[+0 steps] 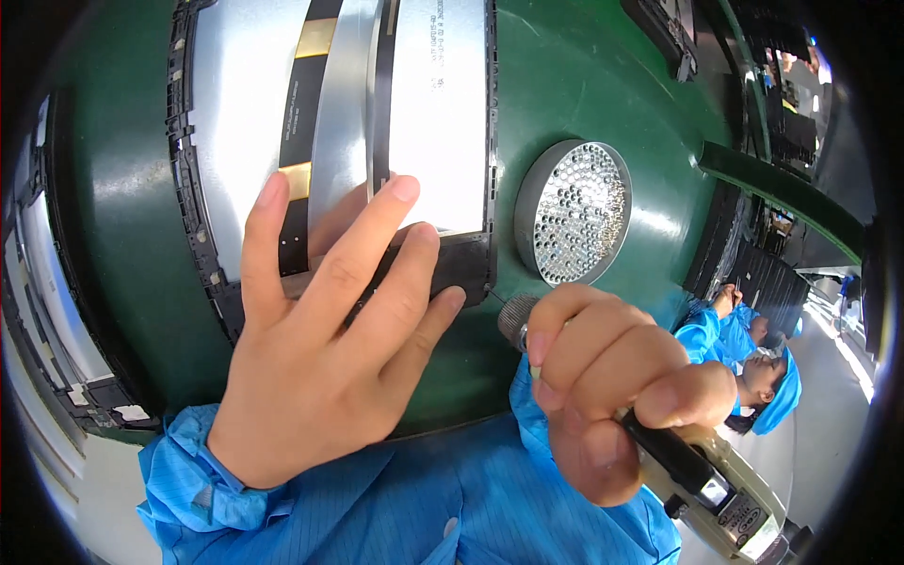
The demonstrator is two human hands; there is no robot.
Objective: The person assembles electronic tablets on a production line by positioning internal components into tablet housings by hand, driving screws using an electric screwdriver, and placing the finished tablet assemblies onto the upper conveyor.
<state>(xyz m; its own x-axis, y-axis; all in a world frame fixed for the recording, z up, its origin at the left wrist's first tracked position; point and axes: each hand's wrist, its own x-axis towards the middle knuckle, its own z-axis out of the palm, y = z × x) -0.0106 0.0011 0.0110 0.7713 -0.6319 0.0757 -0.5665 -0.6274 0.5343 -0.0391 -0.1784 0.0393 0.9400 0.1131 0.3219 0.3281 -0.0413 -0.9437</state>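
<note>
- Nearest me, right hand (612,367): curled into a fist round a cream screwdriver (702,480), a black lever (669,447) showing beneath the fingers.
- Knurled metal collar (515,320) pokes out past the forefinger; thin bit beyond it, aimed at the panel's near right corner. Contact there: cannot tell.
- Blue work shirt (414,499) below both hands, sleeves gathered at the wrists.
- Left hand (315,367): open, back uppermost, fingers fanned across the near end of the flat panel (344,122). It grips nothing I can make out; at least one finger is partly hidden.
- Panel lies on the green tabletop (650,122), ahead of the wearer: silvery faces, black notched frame, black crosspiece (461,268) along its near end.
- Lengthwise down it, a black strip (299,113) with gold patches; a second, narrower dark strip (382,104) to its right.
- Just right of the panel, apart from it: a round grey tin (527,207), floor covered with tiny shiny metal pieces (579,212).
- Off left, a similar panel (66,282), bent by the lens.
- Upper right: black part (669,38), then a green rail (782,193).
- Farther right: co-worker in blue (720,339), blue cap (780,391), hands close together by dark stacked pieces (767,287).
</note>
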